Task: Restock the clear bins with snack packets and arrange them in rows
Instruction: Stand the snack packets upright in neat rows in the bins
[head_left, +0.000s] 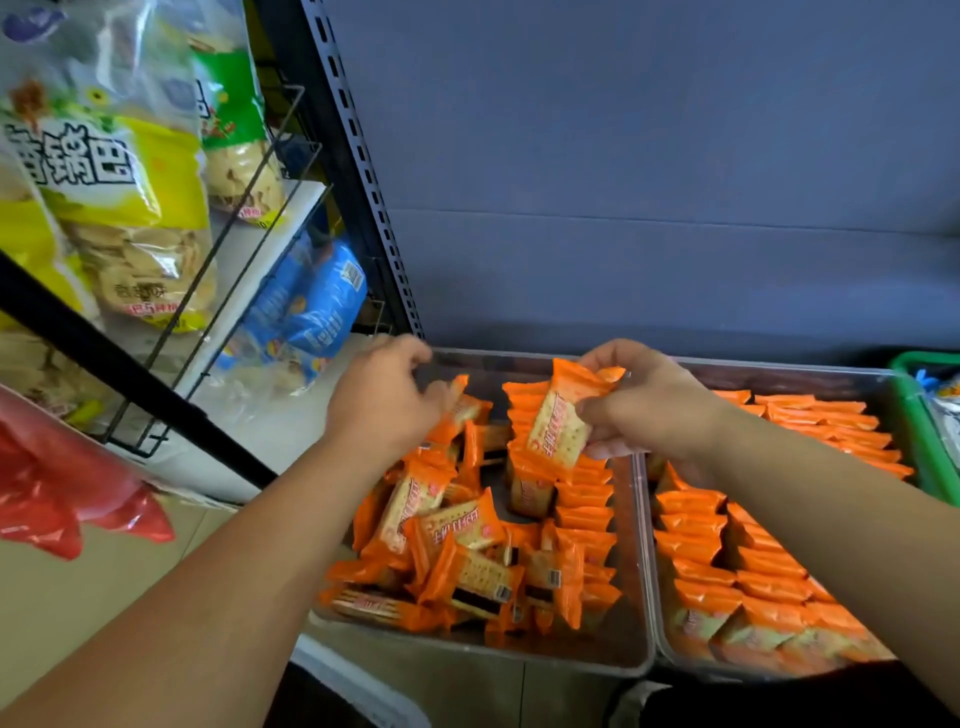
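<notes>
Risk of toppling the standing row (576, 483): right hand (644, 400) pinched one cracker packet (563, 415) above it; left hand (384, 400) curled over loose packets (457, 551), grip unclear.

Shelf with two clear bins side by side against its blue-grey back panel. Left bin (641, 613): orange snack packets (457, 525) in a loose heap along its left side, one upright row (582, 509) along its right wall. Right bin (655, 644): packets in packed rows (769, 577). A green basket (919, 415) touches the right bin at the shelf's right edge
</notes>
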